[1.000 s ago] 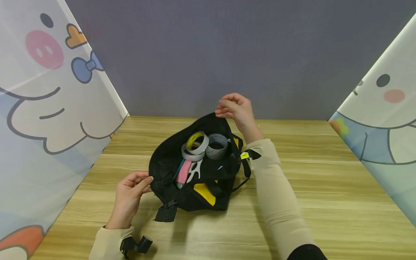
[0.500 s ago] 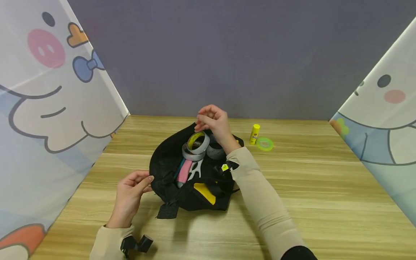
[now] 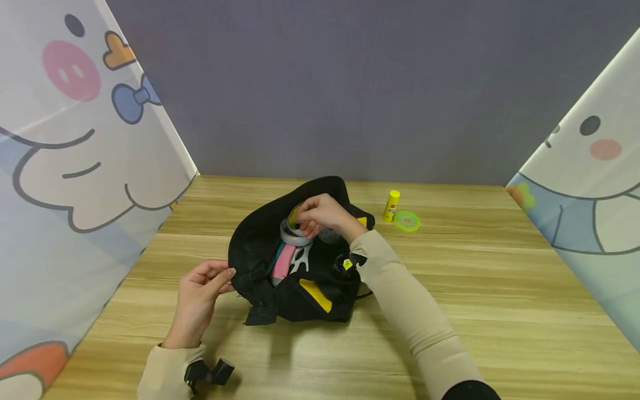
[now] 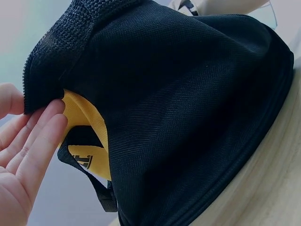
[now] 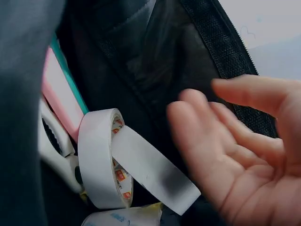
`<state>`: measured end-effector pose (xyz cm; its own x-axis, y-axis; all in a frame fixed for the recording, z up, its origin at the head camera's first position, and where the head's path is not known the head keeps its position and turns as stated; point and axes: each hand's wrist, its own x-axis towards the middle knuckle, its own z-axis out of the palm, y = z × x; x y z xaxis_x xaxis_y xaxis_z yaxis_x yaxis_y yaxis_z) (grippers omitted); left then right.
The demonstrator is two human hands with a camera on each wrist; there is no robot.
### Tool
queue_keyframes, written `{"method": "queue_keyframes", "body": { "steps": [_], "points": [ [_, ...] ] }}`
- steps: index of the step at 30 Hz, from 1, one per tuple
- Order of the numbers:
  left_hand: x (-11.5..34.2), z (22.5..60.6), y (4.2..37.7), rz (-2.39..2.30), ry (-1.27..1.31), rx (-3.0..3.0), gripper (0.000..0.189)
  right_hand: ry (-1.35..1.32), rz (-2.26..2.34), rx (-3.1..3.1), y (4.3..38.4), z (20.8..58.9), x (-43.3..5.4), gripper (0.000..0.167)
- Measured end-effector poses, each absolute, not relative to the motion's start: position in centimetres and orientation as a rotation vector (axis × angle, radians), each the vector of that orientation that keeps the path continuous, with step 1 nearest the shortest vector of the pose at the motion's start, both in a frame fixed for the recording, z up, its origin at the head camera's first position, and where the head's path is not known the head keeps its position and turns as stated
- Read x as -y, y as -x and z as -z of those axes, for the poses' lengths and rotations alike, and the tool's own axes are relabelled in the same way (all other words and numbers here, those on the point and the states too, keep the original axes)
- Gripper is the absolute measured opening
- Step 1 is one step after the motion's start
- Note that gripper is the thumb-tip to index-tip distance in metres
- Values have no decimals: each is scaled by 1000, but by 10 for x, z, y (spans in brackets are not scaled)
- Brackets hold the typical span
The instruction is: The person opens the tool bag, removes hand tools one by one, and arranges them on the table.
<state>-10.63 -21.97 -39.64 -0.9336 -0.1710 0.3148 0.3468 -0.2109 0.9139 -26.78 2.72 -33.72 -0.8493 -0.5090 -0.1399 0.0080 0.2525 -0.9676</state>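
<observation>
A black zip bag with yellow patches stands open on the table. My left hand pinches its left rim between thumb and fingers, holding it spread; the left wrist view shows the fingers at the zip edge. My right hand reaches into the mouth, fingers loosely bent and holding nothing, beside a tilted white tape roll. That roll leans on another white tape roll. A third tape roll lies partly behind the right hand. White-handled scissors and a pink item lie nearer the front.
Right of the bag, a yellow glue stick stands beside a flat green disc on the wooden table. A grey partition rises behind, and printed cartoon panels flank both sides. A teal strip lies along the pink item.
My right hand has let go of the far rim, moved left and dropped down into the bag over the tape rolls. The left hand keeps its grip on the rim.
</observation>
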Motion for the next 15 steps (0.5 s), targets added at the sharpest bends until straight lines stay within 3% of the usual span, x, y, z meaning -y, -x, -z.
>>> {"method": "queue_keyframes", "body": {
  "steps": [7, 15],
  "points": [
    [220, 394, 107, 2213, 217, 1716, 38, 498, 1208, -2147, 266, 341, -31, 25],
    [219, 394, 106, 2238, 210, 1686, 37, 481, 964, -2197, 266, 357, -27, 16]
  ]
}}
